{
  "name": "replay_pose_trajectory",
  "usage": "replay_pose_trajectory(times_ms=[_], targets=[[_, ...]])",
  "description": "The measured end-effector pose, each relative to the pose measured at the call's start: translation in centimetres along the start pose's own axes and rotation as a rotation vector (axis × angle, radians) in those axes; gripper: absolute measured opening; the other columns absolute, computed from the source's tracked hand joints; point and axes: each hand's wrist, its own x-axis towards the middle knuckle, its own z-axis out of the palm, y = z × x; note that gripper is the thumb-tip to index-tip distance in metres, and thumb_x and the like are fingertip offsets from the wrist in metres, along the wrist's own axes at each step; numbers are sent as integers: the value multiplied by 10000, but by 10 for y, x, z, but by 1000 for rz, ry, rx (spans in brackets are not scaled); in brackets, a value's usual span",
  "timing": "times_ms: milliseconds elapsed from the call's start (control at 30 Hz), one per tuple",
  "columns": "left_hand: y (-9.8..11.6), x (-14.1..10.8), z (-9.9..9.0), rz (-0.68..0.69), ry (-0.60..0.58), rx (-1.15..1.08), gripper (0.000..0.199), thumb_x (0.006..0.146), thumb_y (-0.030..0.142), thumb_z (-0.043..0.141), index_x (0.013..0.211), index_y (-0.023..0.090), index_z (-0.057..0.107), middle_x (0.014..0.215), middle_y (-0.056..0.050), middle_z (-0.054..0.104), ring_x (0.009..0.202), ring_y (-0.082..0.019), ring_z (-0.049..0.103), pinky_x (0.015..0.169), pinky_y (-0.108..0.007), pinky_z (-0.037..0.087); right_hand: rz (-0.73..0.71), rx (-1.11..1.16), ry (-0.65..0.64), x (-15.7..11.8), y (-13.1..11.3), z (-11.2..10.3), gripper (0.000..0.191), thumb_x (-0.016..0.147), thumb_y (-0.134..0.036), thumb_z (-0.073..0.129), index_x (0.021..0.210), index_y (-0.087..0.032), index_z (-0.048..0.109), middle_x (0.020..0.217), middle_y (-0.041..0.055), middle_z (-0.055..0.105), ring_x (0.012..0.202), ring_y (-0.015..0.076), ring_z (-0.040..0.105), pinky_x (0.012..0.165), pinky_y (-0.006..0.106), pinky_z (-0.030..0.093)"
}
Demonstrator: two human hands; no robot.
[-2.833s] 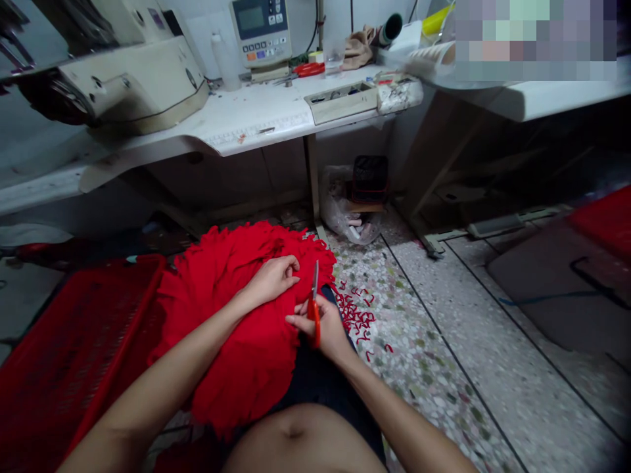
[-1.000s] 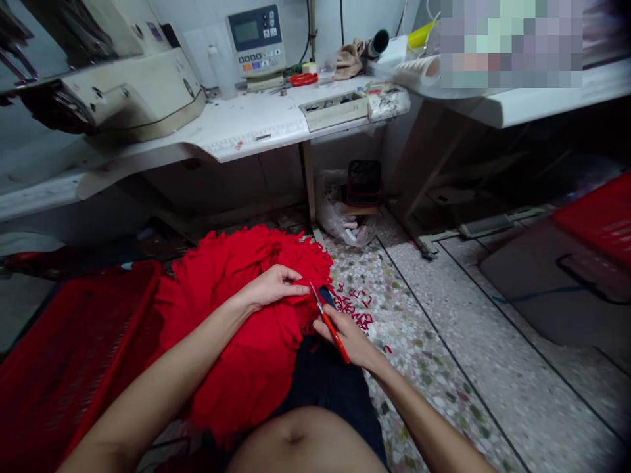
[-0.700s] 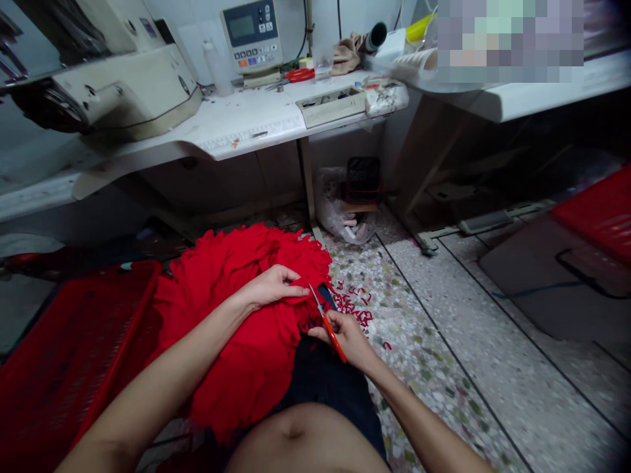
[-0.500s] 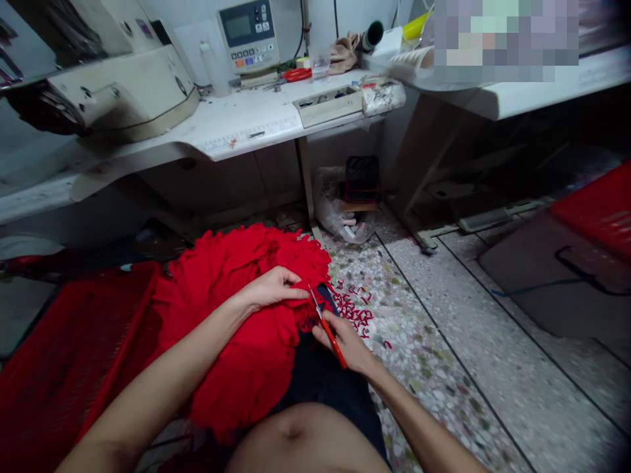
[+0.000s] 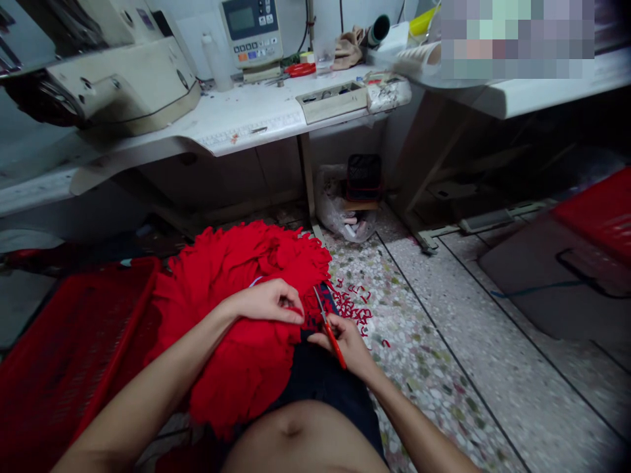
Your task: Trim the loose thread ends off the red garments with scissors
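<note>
A big heap of red fabric pieces [image 5: 236, 263] with ragged, strip-like edges lies over my lap. My left hand [image 5: 273, 302] rests on the heap, its thumb and fingers pinched on a bit of the red fabric. Just right of it, my right hand [image 5: 345, 341] is closed round red-handled scissors [image 5: 331, 338]. Their metal blades point up and away from me, close to the fabric's right edge and apart from my left fingertips. Small red fabric scraps [image 5: 352, 305] are scattered on the floor beyond my right hand.
A red plastic crate [image 5: 118, 348] stands at my left. Ahead is a white sewing table [image 5: 256, 118] with a sewing machine [image 5: 118, 85] and control panel [image 5: 252, 33]. Under it sits a plastic bag [image 5: 332, 213]. A grey bin [image 5: 537, 269] stands at right.
My left hand has drawn back slightly toward me, its fingers curling more on the red fabric. The scissors have shifted only a little and now stand apart from the left fingertips.
</note>
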Motion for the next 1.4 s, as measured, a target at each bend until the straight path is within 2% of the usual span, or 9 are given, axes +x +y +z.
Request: replay_pose_trajectory(times_ms=[133, 300, 400, 567, 767, 933, 1133, 1267, 1400], targets=[[6, -19, 12, -16, -265, 186, 314, 773, 482, 807, 876, 185, 824, 685, -8, 642, 612, -114, 536, 558, -213, 356, 147, 150, 128, 6, -1, -2, 530, 730, -606, 828, 650, -230, 464, 461, -77, 472, 381, 111, 430, 392, 230, 301], [9, -20, 28, -19, -98, 345, 332, 777, 527, 796, 877, 211, 819, 701, -3, 672, 601, -108, 547, 569, -214, 354, 88, 215, 287, 39, -20, -4, 500, 670, -593, 875, 704, -212, 554, 509, -36, 586, 390, 117, 478, 395, 233, 356], [13, -25, 26, -1, -16, 237, 340, 855, 493, 738, 974, 182, 812, 767, -31, 704, 650, -117, 588, 614, -203, 415, 11, 256, 318, 60, -32, -3, 489, 644, -554, 903, 725, -203, 573, 630, 3, 670, 443, 125, 532, 429, 243, 424], [26, -42, 8, -59, -78, -73, 390, 860, 425, 750, 1148, 162, 763, 896, -87, 766, 798, -177, 703, 735, -240, 531, -49, 297, 255, 81, -58, -2, 457, 644, -490, 921, 745, -202, 582, 767, 47, 755, 459, 125, 567, 442, 245, 456], [8, -19, -27, -60, 517, -84, 295, 925, 370, 646, 1052, 114, 719, 912, -98, 760, 837, -192, 723, 803, -289, 561, 21, 475, 3, 56, -82, 36, 382, 705, -421, 889, 744, -206, 576, 760, 53, 773, 625, 188, 712, 638, 297, 570], [-20, 20, -28, -109, 653, 309, 244, 871, 258, 643, 1078, 143, 699, 1003, -96, 732, 841, -196, 680, 764, -292, 520, 187, 563, -167, 22, -60, 67, 428, 577, -329, 954, 690, -196, 563, 849, 66, 794, 654, 195, 725, 626, 282, 567], [-29, 37, -19, -178, 652, 292, 93, 767, 200, 703, 842, 163, 660, 719, -4, 642, 639, -147, 559, 611, -247, 400, 148, 501, -101, 20, -54, 37, 323, 734, -413, 847, 739, -192, 611, 710, 38, 736, 585, 171, 668, 577, 264, 516], [-35, 34, -21, -134, 644, 206, 104, 790, 235, 681, 827, 149, 636, 735, -9, 635, 681, -143, 576, 642, -239, 434, 123, 338, -61, 21, -52, 12, 418, 830, -553, 741, 697, -217, 532, 515, -18, 597, 429, 130, 526, 460, 240, 402], [-33, 26, -23, -89, 569, -143, 267, 785, 331, 754, 902, 124, 632, 825, -19, 656, 729, -121, 607, 708, -238, 460, 135, 214, -19, 13, -39, -8, 505, 869, -676, 641, 694, -232, 474, 446, -52, 508, 385, 123, 465, 422, 230, 315]])
